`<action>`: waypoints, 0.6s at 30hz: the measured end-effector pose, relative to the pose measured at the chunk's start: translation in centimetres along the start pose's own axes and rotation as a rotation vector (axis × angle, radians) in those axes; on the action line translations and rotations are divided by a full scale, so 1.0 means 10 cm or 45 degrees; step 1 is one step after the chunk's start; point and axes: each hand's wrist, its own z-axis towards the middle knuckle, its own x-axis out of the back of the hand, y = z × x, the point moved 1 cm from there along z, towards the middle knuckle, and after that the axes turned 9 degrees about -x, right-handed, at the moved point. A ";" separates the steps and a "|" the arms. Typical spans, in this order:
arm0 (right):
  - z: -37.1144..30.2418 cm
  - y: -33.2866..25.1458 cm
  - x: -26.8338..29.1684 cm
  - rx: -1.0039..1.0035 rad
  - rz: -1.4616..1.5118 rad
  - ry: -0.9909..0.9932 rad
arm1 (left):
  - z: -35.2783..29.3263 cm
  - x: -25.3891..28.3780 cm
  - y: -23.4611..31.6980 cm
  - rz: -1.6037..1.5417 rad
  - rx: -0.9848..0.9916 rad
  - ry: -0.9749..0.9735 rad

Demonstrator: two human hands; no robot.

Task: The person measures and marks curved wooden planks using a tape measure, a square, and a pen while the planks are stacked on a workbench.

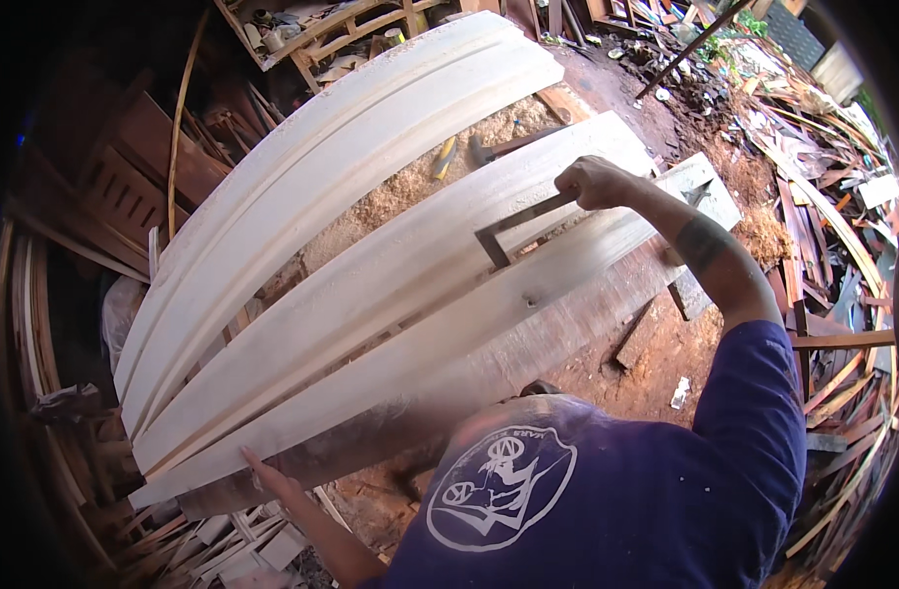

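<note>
Your right hand (599,184) is clenched around one end of the square (528,213), which sits right of centre over the near side of the middle board (371,280). Your left hand (276,483) touches the near board (400,385) toward its left end, a finger extended; you cannot tell whether it grips the edge. Beyond the middle board, a hammer (481,152) lies near the far board (342,147).
</note>
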 end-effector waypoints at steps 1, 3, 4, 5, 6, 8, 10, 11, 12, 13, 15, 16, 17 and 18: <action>-0.01 -0.06 -0.01 0.034 -0.071 -0.024 | 0.09 0.06 -0.08 0.034 -0.014 -0.006; -0.08 -0.04 0.03 0.065 -0.027 0.039 | 0.28 0.19 -0.20 0.068 -0.032 -0.045; -0.14 0.03 0.05 0.103 0.007 0.089 | 0.35 0.28 -0.27 0.071 0.016 -0.023; -0.16 0.14 0.11 0.122 0.024 0.168 | 0.43 0.33 -0.34 0.074 0.063 -0.003; -0.24 0.23 0.16 0.073 0.031 0.244 | 0.37 0.30 -0.36 0.096 0.080 -0.047; -0.65 0.33 0.44 -0.191 0.150 0.306 | 0.09 0.18 -0.16 0.128 0.002 -0.049; -1.14 0.41 0.55 -0.476 0.392 0.604 | -0.04 0.11 0.00 0.148 -0.004 -0.028; -1.40 0.50 0.46 -0.572 0.516 0.821 | -0.06 0.09 0.02 0.162 0.023 0.001; -1.70 0.53 0.39 -0.721 0.469 0.966 | -0.07 0.07 0.03 0.161 0.024 -0.031; -2.00 0.40 0.26 -0.998 0.643 0.963 | -0.08 0.08 0.02 0.154 0.034 -0.031; -2.49 0.15 -0.28 -1.116 1.270 1.201 | -0.13 -0.01 0.04 0.139 0.039 -0.055; -2.69 -0.07 -0.58 -1.168 1.449 1.270 | -0.21 -0.02 0.07 0.160 -0.036 -0.025; -2.85 -0.26 -0.97 -1.272 1.647 1.315 | -0.24 -0.02 0.11 0.183 -0.120 0.005; -2.90 -0.63 -1.15 -1.425 1.741 1.244 | -0.13 0.08 0.08 0.189 -0.139 0.008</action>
